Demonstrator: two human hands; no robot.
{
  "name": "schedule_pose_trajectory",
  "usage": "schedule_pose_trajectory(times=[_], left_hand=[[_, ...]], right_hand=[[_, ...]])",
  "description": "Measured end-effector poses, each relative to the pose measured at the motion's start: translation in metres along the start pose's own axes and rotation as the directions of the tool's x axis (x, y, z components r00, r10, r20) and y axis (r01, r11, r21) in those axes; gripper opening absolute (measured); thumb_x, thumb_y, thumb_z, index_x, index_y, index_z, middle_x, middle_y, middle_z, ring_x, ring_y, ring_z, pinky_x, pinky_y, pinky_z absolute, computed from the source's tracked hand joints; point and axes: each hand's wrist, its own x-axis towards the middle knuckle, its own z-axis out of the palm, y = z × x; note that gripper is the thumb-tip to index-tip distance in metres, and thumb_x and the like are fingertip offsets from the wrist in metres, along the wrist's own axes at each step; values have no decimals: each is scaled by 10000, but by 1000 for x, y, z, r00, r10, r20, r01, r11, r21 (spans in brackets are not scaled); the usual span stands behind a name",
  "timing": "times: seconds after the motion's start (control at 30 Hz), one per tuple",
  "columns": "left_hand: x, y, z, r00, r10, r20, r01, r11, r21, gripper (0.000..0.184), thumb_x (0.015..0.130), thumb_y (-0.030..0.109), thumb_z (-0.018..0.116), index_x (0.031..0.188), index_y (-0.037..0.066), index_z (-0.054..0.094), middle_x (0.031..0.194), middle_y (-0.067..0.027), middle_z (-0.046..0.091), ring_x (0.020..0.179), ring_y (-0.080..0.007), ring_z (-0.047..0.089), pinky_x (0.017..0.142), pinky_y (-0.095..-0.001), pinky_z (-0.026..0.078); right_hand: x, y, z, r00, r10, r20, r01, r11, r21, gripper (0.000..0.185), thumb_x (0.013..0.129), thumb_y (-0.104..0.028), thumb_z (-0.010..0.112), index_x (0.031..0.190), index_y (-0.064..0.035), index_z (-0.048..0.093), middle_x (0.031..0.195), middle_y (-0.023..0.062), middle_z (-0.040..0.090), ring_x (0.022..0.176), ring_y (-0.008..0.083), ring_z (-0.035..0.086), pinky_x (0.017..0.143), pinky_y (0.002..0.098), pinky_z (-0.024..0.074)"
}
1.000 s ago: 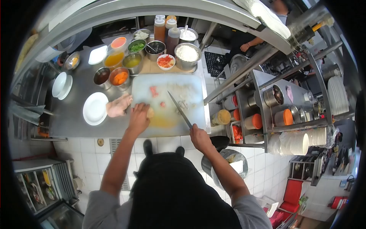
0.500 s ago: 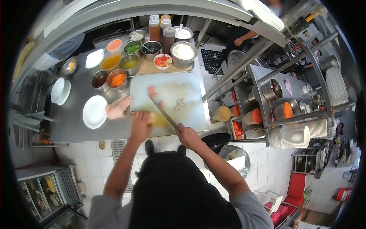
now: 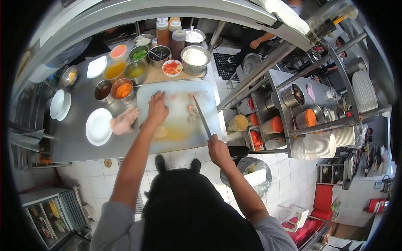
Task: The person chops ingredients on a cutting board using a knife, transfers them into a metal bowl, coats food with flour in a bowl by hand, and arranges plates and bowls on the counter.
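Note:
On the white cutting board [image 3: 176,140], my right hand [image 3: 219,151] grips the handle of a knife [image 3: 202,117]. Its blade points away from me, beside small pinkish bits [image 3: 191,107] and a little pile of greyish chopped pieces [image 3: 193,116]. My left hand [image 3: 157,108] reaches over the board's left part with fingers stretched forward, apart from the blade. A pale, rounded piece of food [image 3: 160,132] lies by my left wrist, near a yellow wet stain. Left of the board, a piece of raw, pale-skinned meat [image 3: 124,120] touches a white plate [image 3: 99,126].
Beyond the board, a tray [image 3: 163,79] carries steel pots, a bowl of red strips [image 3: 172,68], a pot of white powder [image 3: 195,56] and sauce bottles [image 3: 162,32]. White bowls [image 3: 60,104] stand left. A metal post [image 3: 259,75] and shelving rise right. Another person's arm [image 3: 261,41] shows behind.
My left hand has moved forward, away from the pale rounded piece. The knife has shifted right, and the pinkish bits now lie beside the chopped pile.

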Motion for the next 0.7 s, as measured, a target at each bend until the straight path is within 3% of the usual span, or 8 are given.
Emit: schedule_pose_trajectory(times=[0.07,0.17,0.27,0.37,0.47,0.57,0.67,0.7], left_hand=[[12,-2,2,997,-65,33,64,998,19,643,749,-52,596,1389,-28,538,1332,-233,542,1205,-416,504,1053,-463,437],[12,-15,22,999,44,11,-43,997,-62,557,748,-54,596,1305,-37,593,1237,-235,564,1148,-412,511,1015,-500,444],[-2,4,17,995,82,57,-70,980,-186,493,751,-70,595,1242,-38,622,1228,-237,568,1150,-418,515,1019,-478,447],[-7,14,21,994,86,65,-53,916,-399,462,756,-69,594,1214,-34,637,1258,-224,575,1182,-417,511,1038,-464,439],[5,29,12,993,42,-109,-77,937,-342,462,770,-69,602,1228,-31,637,1269,-217,575,1206,-411,504,1049,-464,435],[23,17,29,987,35,-158,-63,982,-177,456,790,-74,590,1240,-22,636,1231,-211,579,1200,-403,506,1042,-461,438],[28,36,27,993,-60,101,63,998,-25,473,805,-85,558,1264,2,634,1185,-199,581,1202,-399,502,1037,-458,441],[24,43,35,997,-18,80,25,996,-88,462,808,-90,547,1251,3,636,1162,-199,581,1186,-396,513,1024,-459,447]], right_hand=[[3,-18,-1,999,-14,-40,15,999,44,226,1019,-198,516,1027,21,458,774,303,651,731,514,641,660,610,497],[10,-27,10,998,-4,-58,8,998,70,218,1021,-188,514,1015,18,443,756,306,647,720,514,640,649,610,495],[12,-18,31,997,64,40,-65,998,10,209,1024,-181,499,1025,19,439,735,309,641,720,522,638,655,614,496],[8,-37,14,999,41,-16,-39,994,99,217,1029,-193,484,1034,19,439,739,314,642,724,529,636,666,617,496],[9,-22,44,997,78,28,-79,996,47,230,1031,-207,489,1040,20,448,743,318,643,728,532,636,677,617,498],[6,-34,22,996,85,1,-85,992,95,243,1023,-210,507,1030,26,450,731,328,638,706,546,622,648,642,473],[21,-17,12,989,85,-122,-89,996,-29,235,1016,-216,515,1058,11,470,746,294,649,713,503,652,641,617,507],[27,-7,12,986,85,-146,-96,993,-65,235,1014,-220,518,1069,5,475,760,285,655,721,491,662,642,610,520]])
